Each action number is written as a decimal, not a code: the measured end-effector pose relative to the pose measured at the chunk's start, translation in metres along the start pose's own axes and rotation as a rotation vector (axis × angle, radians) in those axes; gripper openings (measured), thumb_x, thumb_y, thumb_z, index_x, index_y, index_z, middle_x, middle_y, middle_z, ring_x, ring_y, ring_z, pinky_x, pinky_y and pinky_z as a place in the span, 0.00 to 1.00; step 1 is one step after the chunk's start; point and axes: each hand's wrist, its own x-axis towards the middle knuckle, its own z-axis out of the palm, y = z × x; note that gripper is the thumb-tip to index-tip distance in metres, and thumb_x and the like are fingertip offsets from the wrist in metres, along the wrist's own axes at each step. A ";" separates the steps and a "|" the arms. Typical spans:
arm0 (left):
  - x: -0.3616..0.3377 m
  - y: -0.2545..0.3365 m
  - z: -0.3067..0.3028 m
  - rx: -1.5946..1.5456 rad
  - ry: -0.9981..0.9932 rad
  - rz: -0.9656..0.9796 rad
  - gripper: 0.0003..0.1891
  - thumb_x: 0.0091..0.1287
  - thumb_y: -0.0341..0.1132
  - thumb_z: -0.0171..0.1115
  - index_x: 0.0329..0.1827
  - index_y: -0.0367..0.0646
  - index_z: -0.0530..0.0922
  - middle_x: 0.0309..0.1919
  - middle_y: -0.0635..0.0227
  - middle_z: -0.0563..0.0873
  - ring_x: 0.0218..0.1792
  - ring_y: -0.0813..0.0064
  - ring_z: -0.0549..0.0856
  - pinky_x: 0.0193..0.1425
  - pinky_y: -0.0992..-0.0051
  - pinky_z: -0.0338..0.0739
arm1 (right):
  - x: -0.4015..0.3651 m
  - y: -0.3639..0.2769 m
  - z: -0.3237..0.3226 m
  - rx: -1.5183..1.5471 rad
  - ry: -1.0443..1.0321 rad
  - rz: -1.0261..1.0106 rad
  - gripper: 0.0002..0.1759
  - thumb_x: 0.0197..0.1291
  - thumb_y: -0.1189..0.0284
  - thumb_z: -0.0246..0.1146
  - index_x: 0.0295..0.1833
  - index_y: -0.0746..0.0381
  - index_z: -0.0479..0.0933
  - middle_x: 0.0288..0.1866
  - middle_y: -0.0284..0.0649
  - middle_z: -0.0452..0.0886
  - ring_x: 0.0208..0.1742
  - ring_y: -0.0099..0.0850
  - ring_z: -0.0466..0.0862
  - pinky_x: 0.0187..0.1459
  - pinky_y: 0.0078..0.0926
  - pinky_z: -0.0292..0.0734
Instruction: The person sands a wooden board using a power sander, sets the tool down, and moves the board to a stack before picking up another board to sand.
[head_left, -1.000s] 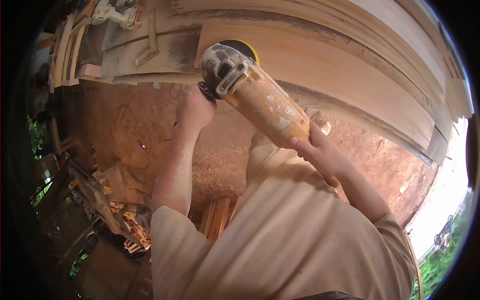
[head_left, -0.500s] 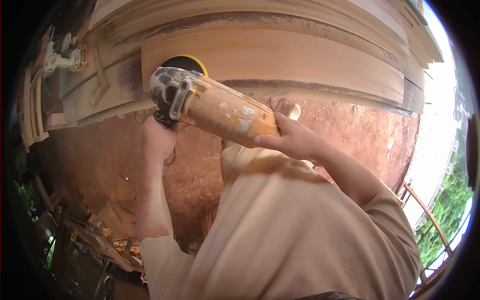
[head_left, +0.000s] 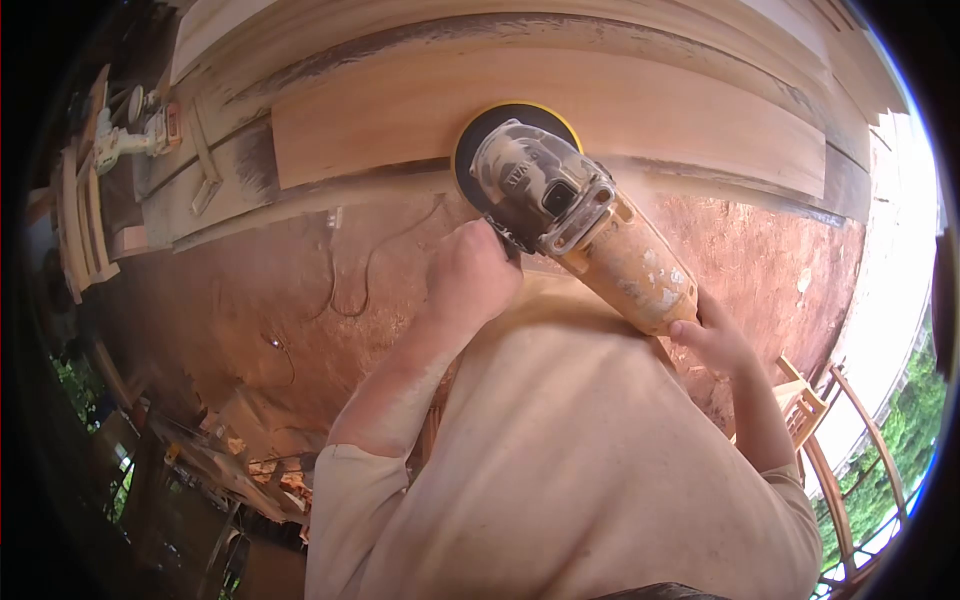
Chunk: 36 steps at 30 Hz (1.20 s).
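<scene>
A worn yellow power sander [head_left: 620, 255] with a dusty dark head lies across the front of my body. Its round black pad [head_left: 485, 135], edged in yellow, rests over a pale wooden board [head_left: 700, 125], and the sander's head hides part of the pad. My left hand [head_left: 478, 272] is closed around the side handle by the head, the handle mostly covered by my fingers. At the rear end of the body, my right hand [head_left: 718, 332] grips the housing, thumb on top.
The board lies on a dusty wooden bench [head_left: 225, 165] with more planks [head_left: 400, 25] behind it. A cordless drill [head_left: 135, 140] sits at the far left. On the reddish dirt floor [head_left: 250, 270] runs a thin cord [head_left: 365, 290]. Wood scraps [head_left: 260, 470] are heaped lower left.
Both hands have carried the sander to the right along the board, from its left end towards the middle. The tool's body now points more steeply towards me.
</scene>
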 end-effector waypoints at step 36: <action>0.093 0.099 0.015 0.229 -0.287 0.543 0.08 0.58 0.32 0.68 0.35 0.37 0.89 0.37 0.48 0.91 0.44 0.48 0.91 0.50 0.55 0.85 | -0.038 0.067 0.046 0.293 0.505 -0.113 0.49 0.60 0.43 0.71 0.75 0.69 0.68 0.52 0.36 0.82 0.46 0.24 0.80 0.47 0.26 0.77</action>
